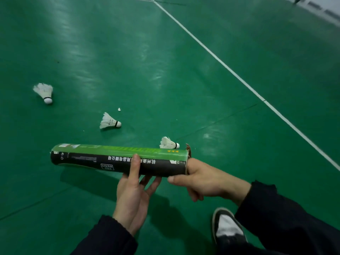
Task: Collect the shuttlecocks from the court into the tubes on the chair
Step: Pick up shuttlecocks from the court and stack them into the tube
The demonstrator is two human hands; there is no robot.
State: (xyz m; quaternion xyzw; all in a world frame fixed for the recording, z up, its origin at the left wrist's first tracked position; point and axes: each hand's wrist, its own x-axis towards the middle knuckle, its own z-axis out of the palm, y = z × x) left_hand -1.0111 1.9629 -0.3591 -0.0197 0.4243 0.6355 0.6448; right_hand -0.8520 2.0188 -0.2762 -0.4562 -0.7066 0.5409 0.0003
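A person holds a green-and-black shuttlecock tube [119, 160] level above a green court floor [202, 80], its long axis running left to right across the view, the far end pointing left and the torn, open end at the right. The left hand [133, 196] cradles the tube from beneath near its middle, thumb laid up over the black side and fingers spread loosely under it. The right hand [202, 178] is at the tube's right mouth, its fingers reaching into the opening and hidden there, thumb stretched along the underside; whether it grasps anything inside cannot be told. Both forearms wear dark sleeves [287, 212]. Three white feather shuttlecocks lie on the floor beyond the tube: the nearest shuttlecock [168, 143] sits just behind the tube's upper edge toward the right end, cork pointing right; the middle shuttlecock [109, 121] rests farther left, cork also to the right; the far shuttlecock [44, 92] lies well apart at the left, cork toward the camera. A small white feather scrap [119, 109] lies near the middle one. A white court line [239, 78] runs diagonally from the top centre down to the right edge. A dark shoe [227, 227] with a white upper shows at the bottom right, below the right wrist.
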